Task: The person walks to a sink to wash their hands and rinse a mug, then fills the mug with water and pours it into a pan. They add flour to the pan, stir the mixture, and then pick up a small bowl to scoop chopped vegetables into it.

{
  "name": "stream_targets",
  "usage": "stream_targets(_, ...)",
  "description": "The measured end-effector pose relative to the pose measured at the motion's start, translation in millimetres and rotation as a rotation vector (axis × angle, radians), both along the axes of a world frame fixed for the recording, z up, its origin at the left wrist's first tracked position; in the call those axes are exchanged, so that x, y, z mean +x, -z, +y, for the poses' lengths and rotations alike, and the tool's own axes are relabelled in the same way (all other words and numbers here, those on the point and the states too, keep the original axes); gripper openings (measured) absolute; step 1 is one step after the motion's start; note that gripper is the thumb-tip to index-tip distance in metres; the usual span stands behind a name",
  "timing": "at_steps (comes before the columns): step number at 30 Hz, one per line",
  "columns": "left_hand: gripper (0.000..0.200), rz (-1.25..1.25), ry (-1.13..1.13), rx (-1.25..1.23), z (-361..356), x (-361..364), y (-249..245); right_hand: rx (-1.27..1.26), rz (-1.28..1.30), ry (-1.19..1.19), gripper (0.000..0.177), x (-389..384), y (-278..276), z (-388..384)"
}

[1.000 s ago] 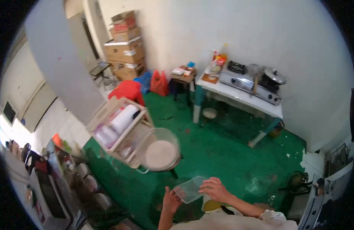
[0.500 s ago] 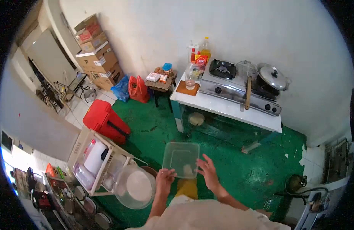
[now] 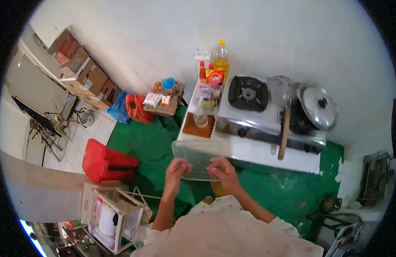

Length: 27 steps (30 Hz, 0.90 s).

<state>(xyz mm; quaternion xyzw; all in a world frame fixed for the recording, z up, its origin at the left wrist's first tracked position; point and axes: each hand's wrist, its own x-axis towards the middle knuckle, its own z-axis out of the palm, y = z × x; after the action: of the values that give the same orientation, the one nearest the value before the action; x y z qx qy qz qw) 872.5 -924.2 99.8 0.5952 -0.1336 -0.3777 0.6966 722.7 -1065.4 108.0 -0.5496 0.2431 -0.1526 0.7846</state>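
A see-through rectangular plastic container [image 3: 198,150] is held in front of my body, near the front edge of the white-topped table [image 3: 253,153]. My left hand [image 3: 177,168] has its fingers closed on the left side of its near rim. On the right side, my right hand [image 3: 222,170] grips the same rim with curled fingers. Past the container, a brown mat [image 3: 198,125] lies on the table with a see-through jug-like vessel [image 3: 201,119] on it.
A gas stove [image 3: 266,120] carries a lidded pot [image 3: 318,107] and a wire strainer [image 3: 283,141] with a wooden handle. Behind the mat stand sauce bottles and an oil bottle [image 3: 221,62]. Left are a stool [image 3: 172,107] with eggs, a red bin [image 3: 106,160] and a rack [image 3: 116,214].
I have come closer to the table, and the container has moved forward to its front edge. My right hand, with fingers spread before, now closes on the rim.
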Motion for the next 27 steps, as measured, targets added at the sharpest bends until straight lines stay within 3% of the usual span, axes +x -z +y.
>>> stream_targets(2, 0.011, 0.005, -0.095, -0.031, -21.9, 30.7, -6.7, 0.045, -0.053, -0.045, 0.025, 35.3, -3.3, -35.4)
stream_targets(4, 0.011, 0.014, -0.2, -0.074, -35.3, 58.8, -10.3, -0.293, -0.087, 0.027, 0.022, 64.7, 1.5, -83.5)
stream_targets(6, 0.013, 0.064, -0.371, -0.091, -40.4, 89.3, -9.2, -0.206, -0.022, 0.087, 0.021, 90.8, -3.6, -142.9)
stream_targets(8, 0.014, 0.064, -0.429, -0.064, -46.0, 117.0, -8.3, -0.586, 0.123, 0.218, 0.02, 116.7, -1.4, -195.9)
stream_targets(9, 0.015, 0.052, -0.475, -0.042, -49.7, 131.9, -7.2, -0.583, 0.126, 0.214, 0.02, 130.3, 2.8, -217.0)
stream_targets(10, 0.015, 0.052, -0.476, -0.038, -54.2, 148.0, 0.3, -0.74, 0.188, 0.18, 0.018, 144.1, 9.1, -235.6)
stream_targets(14, 0.023, 0.019, -0.41, 0.071, -82.0, 211.5, 54.9, -1.11, 0.283, 0.063, 0.013, 200.7, 51.5, -269.3)
stream_targets(20, 0.025, 0.188, -0.224, 0.155, -135.2, 283.9, 131.0, -1.215, 0.519, -0.067, 0.014, 262.2, 76.5, -281.1)
stream_targets(22, 0.024, 0.215, -0.163, 0.173, -151.3, 298.9, 142.2, -1.236, 0.574, -0.084, 0.015, 278.0, 85.5, -293.8)
stream_targets(24, 0.022, 0.313, -0.12, 0.193, -161.7, 311.4, 150.4, -1.411, 0.667, 0.006, 0.022, 292.3, 100.3, -307.3)
stream_targets(27, 0.022, 0.33, -0.002, 0.18, -169.4, 326.7, 160.1, -1.457, 0.875, -0.146, 0.028, 298.9, 118.1, -315.3)
